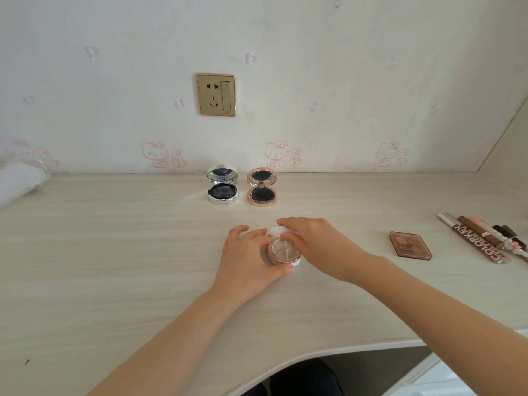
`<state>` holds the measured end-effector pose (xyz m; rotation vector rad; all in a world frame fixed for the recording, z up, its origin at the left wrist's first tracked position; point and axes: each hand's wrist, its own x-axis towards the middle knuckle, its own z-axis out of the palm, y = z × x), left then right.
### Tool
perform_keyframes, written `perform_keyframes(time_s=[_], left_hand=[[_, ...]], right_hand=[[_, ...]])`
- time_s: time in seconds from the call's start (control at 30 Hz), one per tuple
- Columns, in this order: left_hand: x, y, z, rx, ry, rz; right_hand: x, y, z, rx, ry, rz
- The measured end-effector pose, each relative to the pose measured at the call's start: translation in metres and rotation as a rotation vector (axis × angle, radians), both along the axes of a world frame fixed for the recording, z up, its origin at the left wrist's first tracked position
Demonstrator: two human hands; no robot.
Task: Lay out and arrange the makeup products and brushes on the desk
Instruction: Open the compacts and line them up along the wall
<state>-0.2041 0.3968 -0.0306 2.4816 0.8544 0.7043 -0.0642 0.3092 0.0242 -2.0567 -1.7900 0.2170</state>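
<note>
Two hands meet at a small round powder jar (281, 252) that stands near the middle of the pale wood-grain worktop (114, 252), closer to the front edge than to the wall. The left hand (245, 258) wraps the jar from the left, its grip curled round the side wall with the thumb pressed low on the near side. The right hand (311, 241) reaches in from the right, and its grip is closed on a white puff (275, 230) at the far rim of the jar, fingers bent over it. The jar's top shows a pale inner cover. Farther back, near the wall, two compacts stand open side by side with lids raised: a silver compact (223, 187) on the left and a rose-gold compact (262, 187) just beside it on the right, both showing dark insides. Well off to the right lies a brown eyeshadow palette (410, 245), flat and closed under a clear lid. Beyond it a cluster of tubes and pencils (480, 238) lies packed together at an angle, one brown tube lettered COLORKEY. A gold wall socket (216, 94) sits above the compacts, and a white bundle (20, 181) rests at the far left edge.
</note>
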Motion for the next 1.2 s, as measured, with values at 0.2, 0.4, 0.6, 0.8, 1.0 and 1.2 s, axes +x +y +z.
perform_keyframes(time_s=[0.2,0.4,0.6,0.8,1.0,1.2], left_hand=[[0.0,-0.001,0.001,-0.031,0.047,0.032],[0.0,-0.002,0.0,-0.064,0.033,0.034],[-0.001,-0.001,-0.001,-0.055,0.023,0.035],[-0.001,-0.003,0.003,-0.085,0.015,0.025],[-0.004,-0.006,0.005,-0.059,0.052,0.024],[-0.017,-0.002,0.01,-0.116,0.017,0.074]], right_hand=[[0.004,0.016,0.012,-0.014,0.063,-0.053],[0.008,0.019,0.015,-0.037,0.102,-0.064],[0.008,0.016,0.014,-0.03,0.113,-0.049],[0.008,0.012,0.013,-0.017,0.133,-0.045],[0.006,0.004,0.012,0.01,0.207,-0.1],[0.003,-0.031,-0.003,0.176,0.344,-0.261]])
